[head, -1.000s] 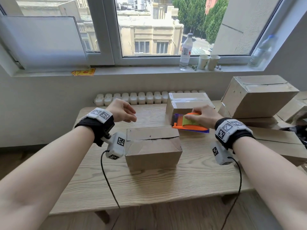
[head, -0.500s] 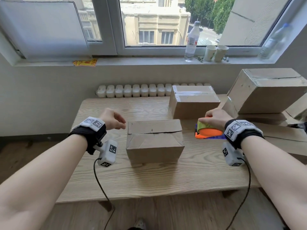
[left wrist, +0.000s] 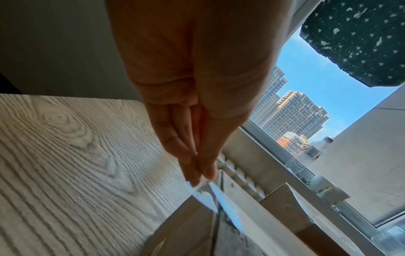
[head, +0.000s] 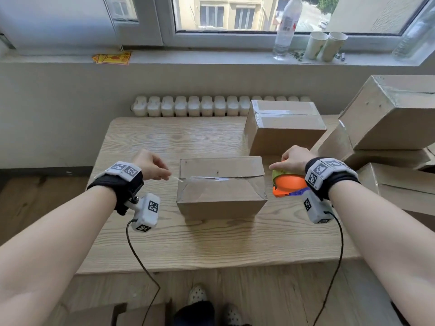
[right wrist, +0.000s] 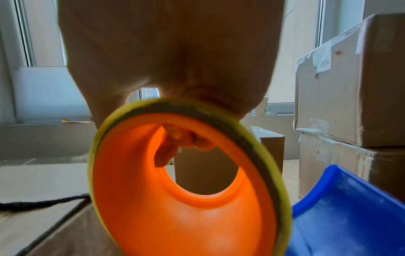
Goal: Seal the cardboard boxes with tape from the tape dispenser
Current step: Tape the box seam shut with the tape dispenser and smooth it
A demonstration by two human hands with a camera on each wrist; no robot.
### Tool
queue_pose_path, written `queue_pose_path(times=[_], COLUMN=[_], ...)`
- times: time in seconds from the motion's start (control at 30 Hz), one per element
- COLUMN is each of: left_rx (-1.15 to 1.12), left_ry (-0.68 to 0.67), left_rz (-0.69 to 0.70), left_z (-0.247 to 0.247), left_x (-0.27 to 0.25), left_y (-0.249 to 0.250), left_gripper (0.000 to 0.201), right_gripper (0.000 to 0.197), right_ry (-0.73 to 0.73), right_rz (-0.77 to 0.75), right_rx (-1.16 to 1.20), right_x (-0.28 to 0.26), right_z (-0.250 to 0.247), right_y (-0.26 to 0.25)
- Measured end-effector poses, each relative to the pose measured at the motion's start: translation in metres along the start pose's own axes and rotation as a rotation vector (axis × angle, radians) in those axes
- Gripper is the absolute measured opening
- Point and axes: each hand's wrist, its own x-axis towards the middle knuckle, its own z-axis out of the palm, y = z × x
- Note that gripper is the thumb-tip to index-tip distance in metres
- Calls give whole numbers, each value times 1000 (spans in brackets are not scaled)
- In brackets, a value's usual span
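A small cardboard box (head: 221,191) stands mid-table, its top seam crossed by a strip of clear tape (head: 207,178). My left hand (head: 153,167) pinches the tape's free end (left wrist: 202,188) just left of the box (left wrist: 192,230). My right hand (head: 293,160) grips the orange and blue tape dispenser (head: 288,185) at the box's right side; in the right wrist view my fingers curl through the orange dispenser's (right wrist: 181,187) ring. A taped box (head: 283,128) stands behind it.
Larger cardboard boxes (head: 390,118) are stacked at the table's right. A white radiator (head: 202,105) runs behind the wooden table (head: 164,245). A water bottle (head: 286,27) and two paper cups (head: 326,45) stand on the windowsill.
My right hand brought the dispenser from beside the back box to the near box's right side. My left hand dropped to the box's left edge and now pinches tape stretched over the seam.
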Motion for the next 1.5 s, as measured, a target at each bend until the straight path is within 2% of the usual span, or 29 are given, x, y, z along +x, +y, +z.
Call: queue_pose_path(times=[0.43, 0.63, 0.77, 0.9, 1.03, 1.13, 1.23, 1.3, 1.37, 1.5], left_rx=[140, 68, 44, 63, 118, 103, 169, 284, 362, 481], left_ry=[-88, -74, -74, -84, -37, -19, -44, -101, -99, -54], left_rz=[-32, -83, -113, -129, -130, -133, -136, -93, 14, 345], left_z=[17, 29, 31, 34, 36, 40, 40, 40, 42, 52], left_x=[18, 17, 17, 18, 18, 20, 22, 19, 13, -11], left_y=[-12, -4, -1, 2, 0, -5, -7, -7, -7, -7], left_gripper=[10, 15, 9, 11, 14, 6, 30, 45, 52, 56], right_gripper=[36, 41, 43, 44, 45, 45, 46, 48, 49, 49], right_ry=[-24, 2, 23, 43, 48, 61, 87, 101, 112, 115], right_rz=[56, 66, 80, 85, 92, 106, 124, 133, 132, 122], right_rx=[9, 10, 35, 60, 88, 104, 118, 128, 124, 114], right_x=[13, 14, 15, 13, 12, 10, 8, 6, 6, 5], right_z=[20, 27, 34, 38, 41, 43, 47, 49, 50, 51], right_y=[-2, -5, -4, -2, -2, -1, -1, -3, -5, -8])
